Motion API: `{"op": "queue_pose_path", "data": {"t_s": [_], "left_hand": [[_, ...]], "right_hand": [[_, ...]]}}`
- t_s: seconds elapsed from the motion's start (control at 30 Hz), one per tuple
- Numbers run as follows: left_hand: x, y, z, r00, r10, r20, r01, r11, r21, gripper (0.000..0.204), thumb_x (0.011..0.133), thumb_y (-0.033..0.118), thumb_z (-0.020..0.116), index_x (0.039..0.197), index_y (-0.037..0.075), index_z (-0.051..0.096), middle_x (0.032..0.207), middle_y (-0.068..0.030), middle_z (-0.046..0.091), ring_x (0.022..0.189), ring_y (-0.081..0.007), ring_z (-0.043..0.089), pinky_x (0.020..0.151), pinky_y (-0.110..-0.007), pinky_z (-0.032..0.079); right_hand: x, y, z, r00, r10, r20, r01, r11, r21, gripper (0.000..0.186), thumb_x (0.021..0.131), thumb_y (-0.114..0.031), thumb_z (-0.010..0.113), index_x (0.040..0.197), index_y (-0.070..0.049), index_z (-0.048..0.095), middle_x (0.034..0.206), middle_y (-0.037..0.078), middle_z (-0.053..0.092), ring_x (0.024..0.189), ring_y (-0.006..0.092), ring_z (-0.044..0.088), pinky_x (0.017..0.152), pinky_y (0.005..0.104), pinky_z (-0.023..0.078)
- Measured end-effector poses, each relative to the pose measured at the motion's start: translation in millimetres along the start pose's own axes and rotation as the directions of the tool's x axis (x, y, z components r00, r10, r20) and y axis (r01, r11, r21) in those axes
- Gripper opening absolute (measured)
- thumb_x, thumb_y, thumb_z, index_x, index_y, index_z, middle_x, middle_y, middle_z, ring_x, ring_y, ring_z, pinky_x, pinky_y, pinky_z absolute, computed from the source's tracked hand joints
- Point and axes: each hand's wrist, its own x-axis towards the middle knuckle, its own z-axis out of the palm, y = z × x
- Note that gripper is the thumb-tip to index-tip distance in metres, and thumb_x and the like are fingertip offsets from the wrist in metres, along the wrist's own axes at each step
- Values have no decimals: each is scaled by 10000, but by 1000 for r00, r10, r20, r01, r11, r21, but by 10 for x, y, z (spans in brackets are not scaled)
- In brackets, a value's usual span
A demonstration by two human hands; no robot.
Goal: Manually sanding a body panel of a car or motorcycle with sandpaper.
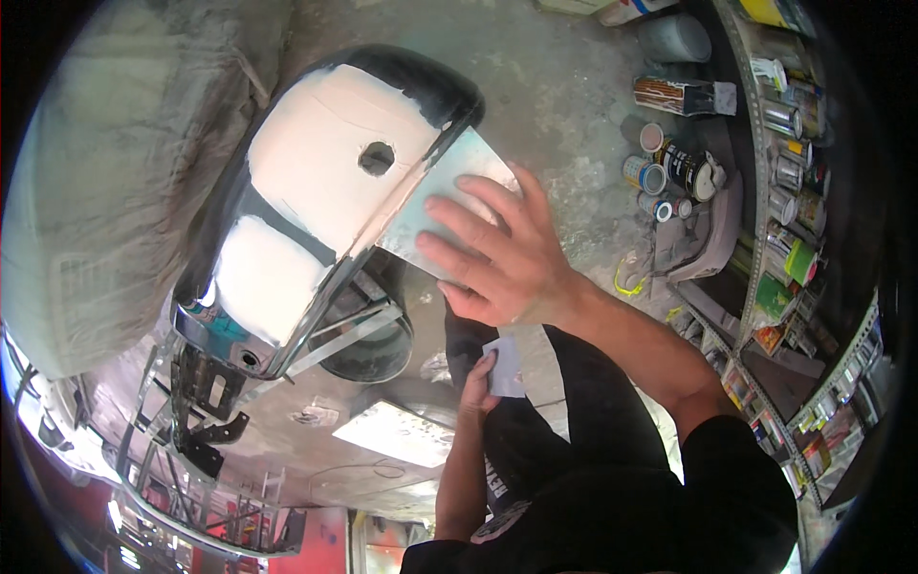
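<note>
Splaying fingers (475, 228) over pale sheet (445, 182), cream-coated panel (316, 134), stained floor (555, 105), can-crowded shelves (762, 187)

The bare right hand (516, 256) spreads its fingers (469, 228), forearm (636, 340) angled leftward; the bare left hand (476, 390) sits lower, pinching.

Black short-sleeved shirt (612, 526) and black trousers (607, 407)

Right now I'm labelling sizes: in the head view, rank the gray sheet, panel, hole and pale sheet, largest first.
1. Panel
2. Pale sheet, partly under the right hand
3. Gray sheet, in the left hand
4. Hole
</note>
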Motion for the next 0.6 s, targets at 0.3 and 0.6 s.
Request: {"op": "queue_pose_path", "data": {"t_s": [0.3, 0.6], "left_hand": [[-32, -1, 44, 1000, 6, -29, -5, 1000, 24, 415, 1037, 295, 632, 1340, 16, 579, 1161, -116, 700, 1012, -252, 706, 881, -411, 585], [-3, -9, -11, 1000, 1, 6, -1, 1000, 10, 405, 1039, 282, 634, 1340, 15, 587, 1190, -125, 704, 1050, -270, 708, 916, -439, 586]], "right_hand": [[41, -44, 41, 999, 36, 23, -36, 999, -21, 573, 634, -214, 821, 1194, -155, 715, 1406, 86, 609, 1236, 362, 562, 1067, 667, 367], [-308, 225, 338, 999, -20, -36, 19, 999, -48, 599, 604, -240, 841, 1190, -184, 730, 1411, 87, 611, 1242, 384, 553, 1064, 699, 361]]}}
